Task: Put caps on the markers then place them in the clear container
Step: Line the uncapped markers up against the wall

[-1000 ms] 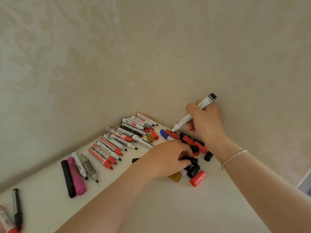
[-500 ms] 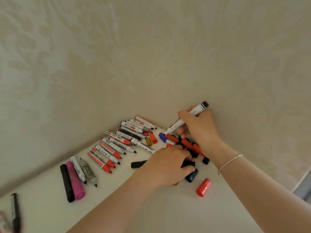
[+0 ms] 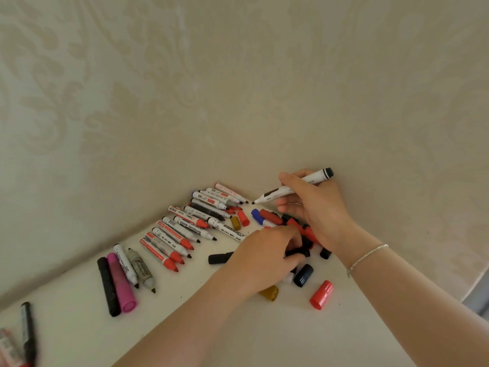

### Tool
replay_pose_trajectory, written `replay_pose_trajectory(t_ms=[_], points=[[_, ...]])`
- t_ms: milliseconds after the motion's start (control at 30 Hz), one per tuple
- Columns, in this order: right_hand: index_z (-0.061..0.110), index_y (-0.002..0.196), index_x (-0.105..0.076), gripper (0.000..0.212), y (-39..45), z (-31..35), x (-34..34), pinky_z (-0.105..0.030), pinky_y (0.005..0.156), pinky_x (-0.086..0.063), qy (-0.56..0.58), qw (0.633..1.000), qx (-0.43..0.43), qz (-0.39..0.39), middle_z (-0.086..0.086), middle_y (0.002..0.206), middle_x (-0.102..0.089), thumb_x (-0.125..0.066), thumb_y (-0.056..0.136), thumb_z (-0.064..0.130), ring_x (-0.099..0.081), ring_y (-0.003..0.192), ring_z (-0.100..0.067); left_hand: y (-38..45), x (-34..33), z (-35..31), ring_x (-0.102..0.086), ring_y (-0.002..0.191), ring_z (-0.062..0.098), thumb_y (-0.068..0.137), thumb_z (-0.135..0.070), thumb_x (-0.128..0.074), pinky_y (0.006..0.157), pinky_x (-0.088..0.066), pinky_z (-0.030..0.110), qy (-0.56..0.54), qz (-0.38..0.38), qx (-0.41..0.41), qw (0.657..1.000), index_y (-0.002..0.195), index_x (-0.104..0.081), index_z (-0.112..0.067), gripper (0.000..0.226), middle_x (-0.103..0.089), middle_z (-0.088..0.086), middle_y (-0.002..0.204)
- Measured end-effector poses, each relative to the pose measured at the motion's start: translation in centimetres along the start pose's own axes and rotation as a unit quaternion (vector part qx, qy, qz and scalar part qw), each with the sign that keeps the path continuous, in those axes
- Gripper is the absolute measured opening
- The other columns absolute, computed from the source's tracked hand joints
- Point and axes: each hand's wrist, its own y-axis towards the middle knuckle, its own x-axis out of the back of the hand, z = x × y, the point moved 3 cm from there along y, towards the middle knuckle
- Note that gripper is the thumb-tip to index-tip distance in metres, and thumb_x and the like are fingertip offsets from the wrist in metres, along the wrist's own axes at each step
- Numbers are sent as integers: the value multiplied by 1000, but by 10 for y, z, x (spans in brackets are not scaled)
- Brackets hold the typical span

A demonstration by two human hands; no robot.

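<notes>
We noted red cap (image 3: 321, 294) had rolled clear of cap pile (image 3: 299, 229), toward bench (image 3: 264, 340) front. Left hand (image 3: 267, 256) still in pile, grip curled over black caps; matching not done. Right hand (image 3: 317, 205) pinched uncapped white marker (image 3: 293, 188) above pile. Wall close behind pile; open bench in front. Clear container not seen.
</notes>
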Motion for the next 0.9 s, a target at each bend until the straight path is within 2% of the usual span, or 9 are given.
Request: replay_pose_trajectory(t_ms=[167, 333, 400, 467, 567, 633, 700, 900], points=[[9, 75, -57, 16, 1, -2, -1, -27, 54, -53, 10, 1000, 0, -2, -10, 66, -66, -67, 86, 14, -64, 54, -17, -4, 6, 4, -58, 97, 5, 93, -33, -57, 87, -51, 30, -78, -29, -43, 996, 123, -59, -34, 30, -61, -10, 112], [5, 77, -59, 12, 0, -2, -4, -31, 64, -56, 39, 999, 5, 21, -8, 63, -63, -66, 86, 11, -64, 62, -21, -8, 10, 8, -60, 97, 0, 89, -31, -64, 89, -49, 18, -174, -74, -22, 982, 119, -62, -24, 31, -64, -8, 110], [4, 79, -59, 10, -1, 0, -5, -30, 65, -57, 64, 997, 6, 32, -14, 70, -60, -65, 86, 9, -64, 64, -21, -10, 13, 13, -61, 94, 3, 86, -28, -69, 88, -50, 18, -230, -95, -8, 969, 115, -66, -23, 29, -62, -7, 106], [3, 81, -59, 8, -2, 2, -6, -28, 65, -56, 97, 994, 4, 44, -9, 64, -57, -63, 87, 7, -63, 63, -19, -15, 18, 24, -61, 90, 3, 81, -24, -74, 85, -51, 20, -274, -134, 17, 952, 103, -69, -29, 23, -61, -7, 97], [3, 79, -58, 10, -2, 5, -6, -27, 61, -54, 133, 990, 5, 37, -1, 47, -47, -57, 88, 6, -58, 55, -16, -26, 31, 49, -64, 91, 0, 76, -21, -78, 82, -52, 20, -316, -209, 86, 921, 91, -68, -35, 23, -68, -11, 94], [4, 74, -57, 16, -3, 4, -8, -27, 56, -51, 133, 991, 5, 29, -1, 43, -39, -54, 90, 6, -53, 49, -16, -36, 41, 63, -65, 87, -5, 74, -18, -79, 76, -49, 10, -351, -246, 119, 896, 87, -69, -32, 22, -72, -19, 87], [5, 68, -53, 23, -6, 2, -14, -26, 49, -48, 114, 993, 1, 30, -2, 40, -34, -50, 91, 7, -48, 44, -16, -44, 49, 72, -66, 82, -5, 73, -14, -79, 72, -48, 6, -375, -265, 128, 879, 84, -70, -29, 21, -72, -21, 82], [3, 65, -52, 27, -8, -4, -35, -25, 42, -42, 66, 997, 2, 43, -3, 37, -32, -50, 92, 9, -45, 36, -18, -52, 59, 74, -68, 84, 4, 73, -9, -79, 77, -52, 15, -391, -259, 102, 877, 82, -71, -26, 21, -74, -12, 85]])
